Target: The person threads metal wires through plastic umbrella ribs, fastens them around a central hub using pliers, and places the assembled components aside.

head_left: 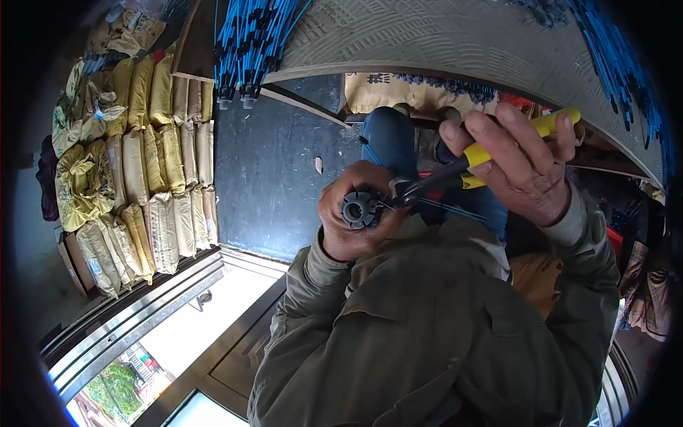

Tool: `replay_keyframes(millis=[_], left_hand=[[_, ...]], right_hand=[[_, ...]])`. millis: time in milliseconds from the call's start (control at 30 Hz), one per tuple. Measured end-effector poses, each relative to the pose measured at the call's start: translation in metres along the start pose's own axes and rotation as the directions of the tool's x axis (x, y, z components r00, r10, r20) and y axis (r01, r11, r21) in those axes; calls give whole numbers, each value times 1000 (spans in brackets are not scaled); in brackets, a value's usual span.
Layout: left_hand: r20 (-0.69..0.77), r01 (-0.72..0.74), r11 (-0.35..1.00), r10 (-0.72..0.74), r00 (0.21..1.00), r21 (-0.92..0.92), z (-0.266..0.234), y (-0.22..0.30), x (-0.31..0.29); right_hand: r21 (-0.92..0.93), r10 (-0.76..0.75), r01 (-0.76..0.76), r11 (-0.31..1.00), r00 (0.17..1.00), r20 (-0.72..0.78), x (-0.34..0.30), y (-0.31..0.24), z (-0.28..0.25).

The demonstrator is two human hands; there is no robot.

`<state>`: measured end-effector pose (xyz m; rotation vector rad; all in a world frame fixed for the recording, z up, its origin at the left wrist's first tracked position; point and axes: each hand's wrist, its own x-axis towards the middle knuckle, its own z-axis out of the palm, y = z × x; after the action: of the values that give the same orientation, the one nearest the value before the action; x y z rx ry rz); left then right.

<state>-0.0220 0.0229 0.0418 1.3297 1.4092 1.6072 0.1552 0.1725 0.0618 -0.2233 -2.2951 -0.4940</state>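
My left hand [340,240] is wrapped round a black round slotted piece [370,208], its ringed end with a central hole facing up. In my right hand [523,160] are pliers [442,176] with yellow-and-black handles; the fingers lie loosely spread along them. The dark metal jaws reach the black piece's edge, beside my left fingers. What lies between the jaws is too small to make out. Thin blue strands [455,209] stick out to the right below the pliers, and another blue strand [371,153] rises behind my left hand.
A worktop [398,35] curves across the far side, with bundles of blue cables with black ends [249,50] at its left and more blue cables [619,71] at its right. Stacked yellow and tan sacks [153,164] line the left. A dark floor [263,178] lies between.
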Motion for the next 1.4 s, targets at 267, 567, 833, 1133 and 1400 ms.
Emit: replay_keyframes(millis=[267, 567, 833, 1133, 1400], left_hand=[[-36, -32, 999, 34, 999, 37, -2, -6, 1], [-54, -14, 1000, 14, 998, 4, -7, -7, -2], [-8, 25, 998, -25, 1000, -62, -14, -6, -3], [-24, 12, 1000, -12, 1000, 21, -14, -3, -3], [-30, 1, 998, -3, 1000, -64, -15, -9, 0]], right_hand=[[-247, -30, -4, 969, 991, -133, 4, -18, 15], [-208, 48, -73, 975, 991, -124, -2, -30, 23], [111, 60, -84, 990, 976, 208, -4, -20, 4], [-199, -30, 3, 980, 990, -134, 11, -24, 22], [519, 297, -442, 732, 892, 340, -9, -30, 8]])
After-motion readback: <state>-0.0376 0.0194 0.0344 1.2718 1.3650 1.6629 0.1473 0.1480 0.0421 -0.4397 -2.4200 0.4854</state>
